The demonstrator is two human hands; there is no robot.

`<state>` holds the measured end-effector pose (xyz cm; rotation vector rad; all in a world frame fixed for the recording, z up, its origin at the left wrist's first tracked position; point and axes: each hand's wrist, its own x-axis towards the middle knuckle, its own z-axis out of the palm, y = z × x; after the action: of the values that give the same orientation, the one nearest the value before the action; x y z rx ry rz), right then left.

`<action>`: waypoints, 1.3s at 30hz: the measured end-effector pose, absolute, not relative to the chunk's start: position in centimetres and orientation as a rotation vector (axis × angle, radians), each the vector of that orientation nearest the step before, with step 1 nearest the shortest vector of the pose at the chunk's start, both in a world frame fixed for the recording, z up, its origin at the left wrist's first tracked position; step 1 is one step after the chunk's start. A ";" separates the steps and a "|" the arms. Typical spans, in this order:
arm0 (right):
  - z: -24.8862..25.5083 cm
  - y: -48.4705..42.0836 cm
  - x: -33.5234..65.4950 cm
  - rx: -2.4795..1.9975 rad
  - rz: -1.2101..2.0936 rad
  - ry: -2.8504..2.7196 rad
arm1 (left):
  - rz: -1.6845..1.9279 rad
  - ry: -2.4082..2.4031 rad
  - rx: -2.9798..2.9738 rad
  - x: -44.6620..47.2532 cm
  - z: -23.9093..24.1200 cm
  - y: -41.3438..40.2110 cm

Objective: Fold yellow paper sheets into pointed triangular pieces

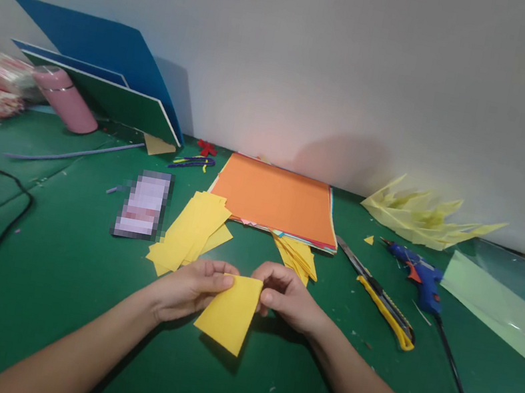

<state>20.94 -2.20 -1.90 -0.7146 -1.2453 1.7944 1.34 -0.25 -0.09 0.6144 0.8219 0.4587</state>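
Note:
A piece of yellow paper (230, 316) is held up between both hands, above the green table. My left hand (198, 287) pinches its upper left corner, with the thumb on top. At the upper right edge, the fingers of my right hand (288, 297) are curled and close on the paper; some fingertips are hidden behind it. Just beyond my left hand lies a loose pile of yellow paper strips (199, 223). Several smaller folded yellow pieces (296, 257) lie behind my right hand, by a stack of coloured sheets topped with orange (273, 192).
To the right lie a yellow utility knife (383, 306), its blade showing, and a blue glue gun (419, 271) with a black cord. Pale yellow tissue paper (426, 218) is near the wall. At left are a phone (144, 204), a pink bottle (66, 99) and blue boards (100, 46).

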 end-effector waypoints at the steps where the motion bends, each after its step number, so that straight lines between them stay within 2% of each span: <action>1: -2.0 -2.3 20.9 -0.720 1.812 -1.226 | 0.457 0.820 0.615 1.3 -0.1 -0.3; 9: -1.9 -2.4 19.9 -0.756 1.762 -0.985 | 0.544 0.890 0.734 1.7 0.7 -0.2; 16: -2.2 -1.8 20.1 -0.977 1.625 -0.994 | 0.787 1.178 1.217 1.9 0.2 -0.1; 23: -2.5 -1.5 19.9 -1.037 1.580 -0.871 | 0.906 1.292 1.425 2.1 0.5 -0.9; 39: -3.0 -1.5 19.8 -1.094 1.400 -0.911 | 0.924 1.297 1.319 2.5 0.8 -1.0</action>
<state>19.80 -1.48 -2.97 -1.0939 -0.9115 1.4003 2.51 -0.97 0.83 1.3186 1.2969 0.9245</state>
